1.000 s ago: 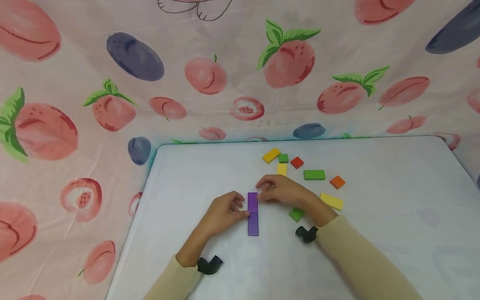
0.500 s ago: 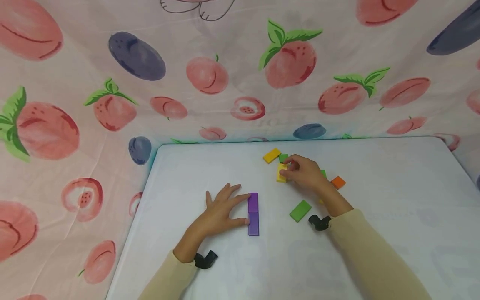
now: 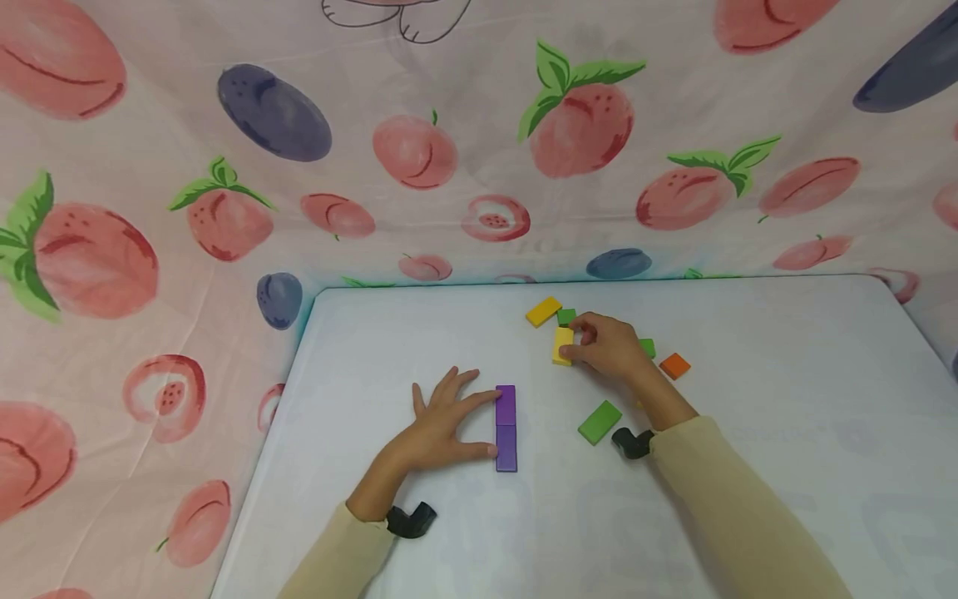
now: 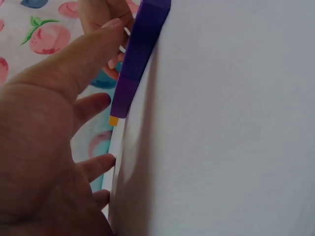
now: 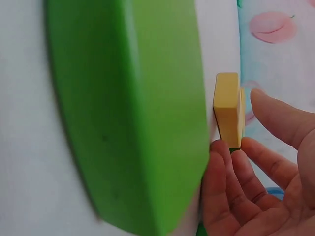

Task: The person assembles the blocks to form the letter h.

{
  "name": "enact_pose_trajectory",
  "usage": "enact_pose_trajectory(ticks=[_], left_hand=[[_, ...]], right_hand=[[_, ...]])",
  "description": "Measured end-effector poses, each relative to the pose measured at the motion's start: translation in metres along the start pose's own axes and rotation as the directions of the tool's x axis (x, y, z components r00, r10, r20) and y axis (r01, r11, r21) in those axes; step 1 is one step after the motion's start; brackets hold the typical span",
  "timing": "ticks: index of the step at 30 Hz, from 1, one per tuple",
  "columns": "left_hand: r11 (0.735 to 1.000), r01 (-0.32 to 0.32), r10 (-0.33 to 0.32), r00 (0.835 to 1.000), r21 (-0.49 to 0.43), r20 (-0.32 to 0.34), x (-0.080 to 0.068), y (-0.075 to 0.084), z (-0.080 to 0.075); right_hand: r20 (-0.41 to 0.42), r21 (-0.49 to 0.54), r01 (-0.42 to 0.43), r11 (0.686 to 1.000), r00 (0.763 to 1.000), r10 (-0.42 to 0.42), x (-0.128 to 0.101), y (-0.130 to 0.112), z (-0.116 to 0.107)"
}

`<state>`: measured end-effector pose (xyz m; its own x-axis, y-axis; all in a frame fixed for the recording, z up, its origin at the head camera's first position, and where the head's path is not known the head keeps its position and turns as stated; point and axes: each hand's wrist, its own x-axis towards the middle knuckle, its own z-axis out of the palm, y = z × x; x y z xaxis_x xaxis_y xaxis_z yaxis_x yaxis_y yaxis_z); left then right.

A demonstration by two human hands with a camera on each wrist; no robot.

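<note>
Two purple blocks lie end to end in a straight upright line: the far block [image 3: 506,405] and the near, bluer block [image 3: 506,449]. My left hand [image 3: 437,428] is spread on their left side. Its index fingertip is at the far block and its thumb at the near one. My right hand [image 3: 609,345] has bent fingers at the right side of a yellow block [image 3: 561,345]. In the right wrist view the thumb [image 5: 275,113] shows a small gap from the yellow block [image 5: 227,108], while fingertips sit close to its lower end.
Beyond the right hand's block lie an orange-yellow block [image 3: 543,311] and a small green block [image 3: 566,317]. A green block [image 3: 599,423] lies nearer, and an orange square [image 3: 675,366] to the right. The right hand partly covers another green block [image 3: 647,348]. Patterned cloth [image 3: 419,241] borders the white table [image 3: 359,349].
My right hand has left the purple blocks and moved right and away, to the yellow block. The left hand's fingers have spread along the purple blocks. Both have barely shifted in the last half second.
</note>
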<state>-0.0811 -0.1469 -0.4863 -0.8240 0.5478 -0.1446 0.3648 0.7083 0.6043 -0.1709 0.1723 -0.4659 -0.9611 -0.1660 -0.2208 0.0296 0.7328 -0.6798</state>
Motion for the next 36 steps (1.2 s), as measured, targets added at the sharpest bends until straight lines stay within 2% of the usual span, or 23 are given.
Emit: enact_pose_trajectory(ticks=[6,18,27,36], left_hand=[[1.000,0.000,0.000,1.000,-0.006,-0.007,0.0004,-0.0041,0.0061],[1.000,0.004,-0.004,1.000,-0.010,-0.024,0.0007,-0.0028,0.0071],[1.000,-0.010,0.010,0.999,-0.005,-0.038,-0.0002,-0.0037,0.0075],[1.000,0.005,-0.004,0.999,0.012,-0.041,0.0006,-0.0029,0.0094]], right_hand=[[0.021,-0.008,-0.039,0.999,0.999,0.039,0.0010,-0.0008,0.0003],[0.035,0.008,-0.029,1.000,0.999,0.028,0.0001,0.0037,-0.0033],[0.050,-0.071,0.059,0.996,0.997,-0.056,-0.0012,-0.0013,-0.0018],[0.039,-0.015,0.041,0.999,0.998,-0.040,-0.0023,-0.0018,0.0011]])
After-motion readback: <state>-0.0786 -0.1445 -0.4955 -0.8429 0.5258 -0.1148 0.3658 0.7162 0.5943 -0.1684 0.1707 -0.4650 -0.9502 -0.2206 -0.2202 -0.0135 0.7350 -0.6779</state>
